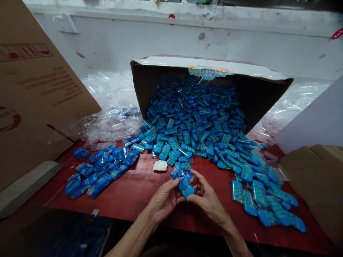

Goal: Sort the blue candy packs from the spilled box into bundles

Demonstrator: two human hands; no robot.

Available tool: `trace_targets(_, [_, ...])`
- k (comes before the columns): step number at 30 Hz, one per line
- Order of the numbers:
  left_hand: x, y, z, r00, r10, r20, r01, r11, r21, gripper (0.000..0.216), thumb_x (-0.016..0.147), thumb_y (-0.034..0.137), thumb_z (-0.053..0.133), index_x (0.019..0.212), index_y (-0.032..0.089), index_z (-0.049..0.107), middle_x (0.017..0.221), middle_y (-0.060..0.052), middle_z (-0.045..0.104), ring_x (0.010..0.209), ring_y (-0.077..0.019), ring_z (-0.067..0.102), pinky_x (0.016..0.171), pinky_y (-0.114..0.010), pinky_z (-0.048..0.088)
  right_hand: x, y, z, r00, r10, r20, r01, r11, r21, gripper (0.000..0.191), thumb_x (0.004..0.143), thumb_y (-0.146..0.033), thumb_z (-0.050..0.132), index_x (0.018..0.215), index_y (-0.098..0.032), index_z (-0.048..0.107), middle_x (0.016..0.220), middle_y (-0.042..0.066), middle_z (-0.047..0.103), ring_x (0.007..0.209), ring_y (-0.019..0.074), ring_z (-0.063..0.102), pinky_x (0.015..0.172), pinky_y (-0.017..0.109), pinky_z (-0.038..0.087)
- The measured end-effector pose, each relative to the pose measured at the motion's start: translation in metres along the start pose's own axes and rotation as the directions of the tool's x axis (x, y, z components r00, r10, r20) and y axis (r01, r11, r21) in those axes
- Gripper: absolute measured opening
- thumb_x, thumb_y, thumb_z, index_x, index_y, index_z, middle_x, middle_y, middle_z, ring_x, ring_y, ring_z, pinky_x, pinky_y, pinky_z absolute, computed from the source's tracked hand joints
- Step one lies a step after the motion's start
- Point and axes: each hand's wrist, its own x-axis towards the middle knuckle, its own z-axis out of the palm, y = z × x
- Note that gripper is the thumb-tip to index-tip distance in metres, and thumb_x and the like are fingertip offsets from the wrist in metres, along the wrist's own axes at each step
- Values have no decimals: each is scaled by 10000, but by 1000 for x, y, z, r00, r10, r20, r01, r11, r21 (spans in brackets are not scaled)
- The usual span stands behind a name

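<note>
The table (125, 207) has a red surface, and toward its back there is an open cardboard box (262, 92) lying on its side, with the opening facing the person. From inside this box, many small blue containers (184, 137) with little green balls in their clear parts extend over the table, in front and along the right side, while on the left there lies a separate pile of shiny blue packets (104, 166). Between the packets and the containers rests one white crumpled piece (160, 166), and behind the packets is heaped clear plastic (109, 125)
</note>
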Motion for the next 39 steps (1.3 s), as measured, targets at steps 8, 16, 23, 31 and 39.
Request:
trace_targets(8, [0, 1, 0, 996, -27, 82, 22, 998, 58, 266, 771, 267, 502, 970, 106, 575, 884, -123, 653, 749, -187, 623, 645, -273, 472, 6, -4, 1, 999, 18, 41, -18, 1000, 4, 754, 535, -156, 700, 1205, -316, 393, 953, -18, 434, 676, 87, 473, 651, 219, 437])
trace_targets(16, [-2, -9, 6, 996, 35, 77, -40, 997, 64, 295, 773, 280, 503, 1019, 125, 554, 918, -115, 641, 739, -164, 618, 607, -243, 479, 5, 11, 2, 996, -51, -73, 47, 997, -60, 552, 633, -140, 635, 1138, -287, 469, 913, -12, 445, 713, 99, 440, 684, 233, 401])
trace_targets(23, [-3, -10, 7, 997, 17, 71, -19, 999, 37, 276, 782, 277, 491, 996, 123, 573, 896, -110, 648, 718, -158, 620, 615, -256, 485, 8, 6, -1, 1000, -8, 10, 6, 985, 173, 577, 612, -140, 653, 1136, -270, 446, 863, -16, 459, 720, 97, 462, 660, 222, 387])
trace_targets(31, [-5, -8, 4, 994, -27, 102, 21, 998, 63, 269, 799, 260, 463, 1009, 132, 573, 885, -92, 644, 704, -135, 618, 642, -259, 492, 7, -3, -2, 995, 32, 95, -45, 990, 131, 637, 630, -157, 651, 1196, -279, 386, 839, -23, 461, 672, 86, 454, 620, 219, 376])
trace_targets(39, [-8, -9, 5, 990, -40, 134, 26, 994, 104, 289, 796, 250, 469, 1046, 133, 553, 917, -97, 630, 719, -133, 614, 623, -238, 494, 8, -1, -8, 981, 58, 185, -87, 985, 151, 674, 611, -145, 672, 1204, -285, 384, 855, -21, 461, 687, 88, 454, 637, 222, 375])
